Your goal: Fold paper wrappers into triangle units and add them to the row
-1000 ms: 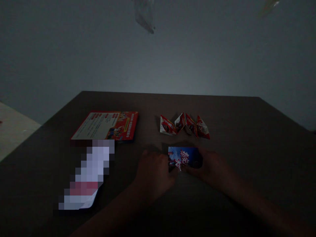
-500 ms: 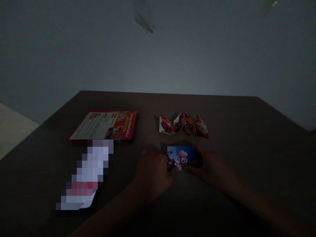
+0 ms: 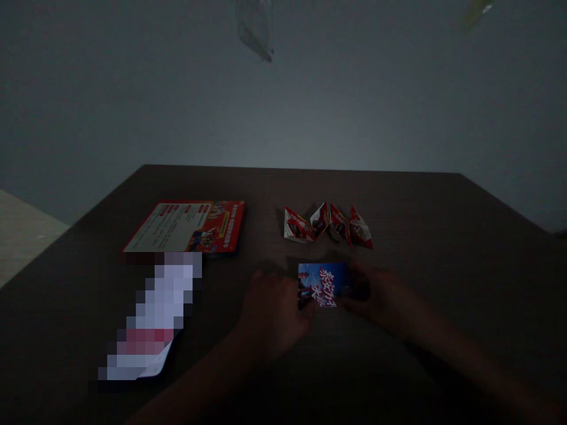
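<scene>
A small blue printed card (image 3: 325, 283) with white and red lettering lies between my hands, low over the table. My left hand (image 3: 272, 307) is closed on its left edge, thumb along the lower corner. At the card's right end, my right hand (image 3: 383, 298) curves around it, fingers at the far side and thumb near the lower edge; deep shadow hides the exact contact. Just beyond the card stands a zigzag of folded red-and-white printed paper pieces (image 3: 339, 227).
A red-and-white printed booklet or flat box (image 3: 177, 227) lies on the dark wooden table (image 3: 398, 200) at the left. Nearer me, a lit, pixelated phone-like device (image 3: 155, 319) rests. A pale wall (image 3: 310, 106) rises behind, with a transparent hanging object (image 3: 254, 29) at the top.
My right thumb has slid right across the card, uncovering more of its lettering. My left hand keeps its hold. The whole view has shifted slightly.
</scene>
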`<action>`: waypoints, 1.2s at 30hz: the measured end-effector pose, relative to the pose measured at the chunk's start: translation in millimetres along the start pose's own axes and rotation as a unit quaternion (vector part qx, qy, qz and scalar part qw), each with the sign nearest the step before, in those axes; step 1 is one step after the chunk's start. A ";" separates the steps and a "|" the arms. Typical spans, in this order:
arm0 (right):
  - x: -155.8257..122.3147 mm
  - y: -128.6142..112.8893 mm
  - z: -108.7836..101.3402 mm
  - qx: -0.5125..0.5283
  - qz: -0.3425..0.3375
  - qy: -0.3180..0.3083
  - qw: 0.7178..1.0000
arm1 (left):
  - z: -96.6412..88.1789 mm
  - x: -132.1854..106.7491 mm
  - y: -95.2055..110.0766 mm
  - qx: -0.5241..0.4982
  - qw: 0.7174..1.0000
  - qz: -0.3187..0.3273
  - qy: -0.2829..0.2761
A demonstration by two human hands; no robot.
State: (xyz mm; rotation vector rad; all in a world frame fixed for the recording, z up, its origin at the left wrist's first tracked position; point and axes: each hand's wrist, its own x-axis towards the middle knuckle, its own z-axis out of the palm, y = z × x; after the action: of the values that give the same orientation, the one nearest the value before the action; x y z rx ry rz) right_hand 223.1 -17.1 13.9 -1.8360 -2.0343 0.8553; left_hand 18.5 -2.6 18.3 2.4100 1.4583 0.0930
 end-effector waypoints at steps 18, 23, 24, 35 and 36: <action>-0.7 -0.2 -4.0 -0.014 0.012 -0.010 1.000 | -13.9 3.3 -19.3 -0.062 0.995 -0.007 -0.075; -0.2 -1.1 -5.1 -0.013 0.012 -0.010 1.000 | -14.4 4.8 -24.5 -0.056 0.995 -0.007 -0.085; -0.4 -0.7 -5.3 -0.014 0.008 -0.009 1.000 | -14.5 5.0 -24.7 -0.054 0.995 -0.008 -0.084; -2.3 8.7 -15.5 -0.010 0.023 -0.034 0.999 | -15.2 2.0 -22.3 -0.042 0.998 0.002 -0.054; -2.3 11.2 -16.4 -0.007 0.025 -0.037 0.999 | -14.6 1.9 -22.7 -0.045 0.998 0.002 -0.054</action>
State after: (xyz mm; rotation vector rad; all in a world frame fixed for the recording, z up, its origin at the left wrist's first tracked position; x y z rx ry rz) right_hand 241.7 -15.1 20.7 -1.8979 -2.0514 0.9380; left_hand -3.1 12.2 24.9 2.3089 1.3731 0.0287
